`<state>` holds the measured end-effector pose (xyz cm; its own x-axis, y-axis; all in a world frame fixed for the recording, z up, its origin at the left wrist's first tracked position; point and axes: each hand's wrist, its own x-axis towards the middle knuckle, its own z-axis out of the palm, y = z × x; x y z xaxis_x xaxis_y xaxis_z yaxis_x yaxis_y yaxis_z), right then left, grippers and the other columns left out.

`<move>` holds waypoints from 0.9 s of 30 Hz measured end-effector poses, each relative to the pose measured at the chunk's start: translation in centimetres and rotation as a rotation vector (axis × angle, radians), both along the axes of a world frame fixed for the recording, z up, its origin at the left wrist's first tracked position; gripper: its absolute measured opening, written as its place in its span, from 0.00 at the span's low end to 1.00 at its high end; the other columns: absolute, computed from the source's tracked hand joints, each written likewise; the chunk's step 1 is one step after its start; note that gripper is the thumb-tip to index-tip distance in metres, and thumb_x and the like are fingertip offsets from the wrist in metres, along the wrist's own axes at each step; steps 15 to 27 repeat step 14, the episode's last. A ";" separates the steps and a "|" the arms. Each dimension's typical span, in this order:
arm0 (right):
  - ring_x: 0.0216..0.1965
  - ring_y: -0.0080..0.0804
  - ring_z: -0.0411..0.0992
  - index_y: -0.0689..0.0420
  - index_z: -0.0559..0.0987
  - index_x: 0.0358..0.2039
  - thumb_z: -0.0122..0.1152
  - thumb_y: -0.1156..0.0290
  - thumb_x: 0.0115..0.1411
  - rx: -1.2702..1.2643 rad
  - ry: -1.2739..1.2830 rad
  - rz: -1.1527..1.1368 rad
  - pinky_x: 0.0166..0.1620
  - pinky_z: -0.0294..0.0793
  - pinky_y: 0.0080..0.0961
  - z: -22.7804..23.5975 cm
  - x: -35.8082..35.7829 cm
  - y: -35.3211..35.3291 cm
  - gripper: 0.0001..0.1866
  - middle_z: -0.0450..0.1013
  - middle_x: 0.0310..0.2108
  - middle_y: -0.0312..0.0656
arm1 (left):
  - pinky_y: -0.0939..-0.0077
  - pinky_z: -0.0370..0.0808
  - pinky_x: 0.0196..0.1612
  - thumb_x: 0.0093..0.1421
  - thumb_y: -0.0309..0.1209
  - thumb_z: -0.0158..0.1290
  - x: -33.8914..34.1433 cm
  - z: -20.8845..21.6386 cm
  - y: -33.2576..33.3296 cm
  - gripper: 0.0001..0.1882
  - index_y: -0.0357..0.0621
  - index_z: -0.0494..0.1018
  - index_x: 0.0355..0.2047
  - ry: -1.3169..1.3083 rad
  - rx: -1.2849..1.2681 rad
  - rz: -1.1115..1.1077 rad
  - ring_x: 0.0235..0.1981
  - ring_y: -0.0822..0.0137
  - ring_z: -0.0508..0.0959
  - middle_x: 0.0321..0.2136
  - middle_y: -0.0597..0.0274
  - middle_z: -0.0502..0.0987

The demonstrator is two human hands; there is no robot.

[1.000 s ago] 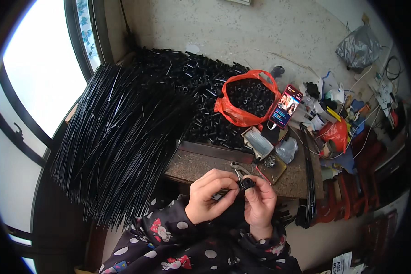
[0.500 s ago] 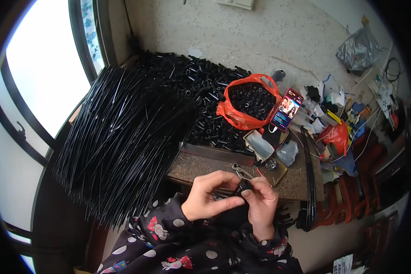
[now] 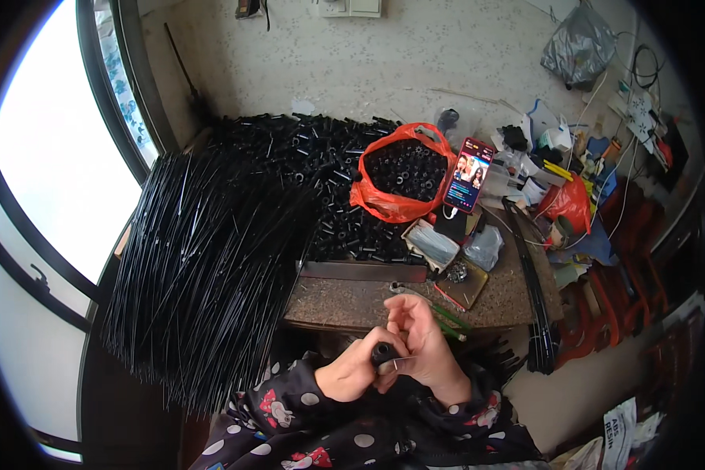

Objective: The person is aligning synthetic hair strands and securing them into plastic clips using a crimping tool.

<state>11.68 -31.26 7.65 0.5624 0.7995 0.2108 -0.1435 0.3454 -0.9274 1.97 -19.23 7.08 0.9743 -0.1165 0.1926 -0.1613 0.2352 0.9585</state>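
Low in front of me, just off the table's near edge, my left hand (image 3: 348, 374) is closed around a short black tubular part (image 3: 383, 352). The round open end of this part points up toward me. Against it from the right comes my right hand (image 3: 429, 348), its fingers curled and raised. A thin shiny sliver (image 3: 402, 363) shows between the tube and the base of my right hand; what those fingers pinch is hard to make out. Just beyond my hands, a metal tool (image 3: 398, 289) and a green strip (image 3: 450, 323) lie at the table edge.
Long thin black rods (image 3: 204, 274) form a big bundle at left. Behind spreads a heap of black tubular parts (image 3: 290, 141), beside a red plastic bag (image 3: 395, 210) of small black pieces. A lit phone (image 3: 470, 176), a box of clear strips (image 3: 432, 244) and clutter fill the right.
The view has shifted. My hands have turned the black part so its open end faces up, and my right fingers have lifted from around it and curled upward.
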 end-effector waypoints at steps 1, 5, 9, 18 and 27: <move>0.35 0.17 0.59 0.56 0.62 0.50 0.77 0.65 0.33 -0.079 -0.089 -0.096 0.36 0.61 0.12 0.2 0.0 -0.3 0.43 0.58 0.37 0.32 | 0.81 0.65 0.25 0.58 0.57 0.40 0.4 -0.2 0.2 0.32 0.35 0.60 0.40 -0.039 -0.131 -0.026 0.23 0.72 0.68 0.26 0.58 0.67; 0.35 0.28 0.62 0.57 0.73 0.38 0.74 0.66 0.36 -0.070 -1.027 -0.604 0.36 0.63 0.22 2.7 0.1 -0.2 0.27 0.62 0.37 0.37 | 0.87 0.61 0.27 0.59 0.52 0.45 0.6 -0.1 0.9 0.25 0.39 0.62 0.40 -0.046 -0.298 0.103 0.22 0.78 0.63 0.26 0.64 0.68; 0.36 0.35 0.63 0.57 0.78 0.30 0.68 0.67 0.40 -0.143 -1.460 -0.790 0.39 0.62 0.31 4.5 -0.7 -0.3 0.15 0.67 0.33 0.37 | 0.86 0.61 0.29 0.60 0.43 0.48 1.2 -1.0 1.5 0.17 0.39 0.65 0.34 -0.188 -0.299 0.242 0.24 0.79 0.63 0.25 0.68 0.67; 0.38 0.36 0.65 0.56 0.76 0.37 0.64 0.67 0.42 -0.374 -1.218 -0.399 0.42 0.59 0.37 2.5 -1.1 -1.3 0.19 0.69 0.33 0.39 | 0.81 0.64 0.24 0.58 0.36 0.50 2.0 -1.2 0.3 0.12 0.38 0.66 0.31 -0.306 0.252 0.574 0.21 0.75 0.66 0.21 0.65 0.68; 0.38 0.36 0.65 0.56 0.76 0.37 0.64 0.67 0.42 -0.374 -1.218 -0.399 0.42 0.59 0.37 2.5 -1.1 -1.3 0.19 0.69 0.33 0.39 | 0.81 0.64 0.24 0.58 0.36 0.50 2.0 -1.2 0.3 0.12 0.38 0.66 0.31 -0.306 0.252 0.574 0.21 0.75 0.66 0.21 0.65 0.68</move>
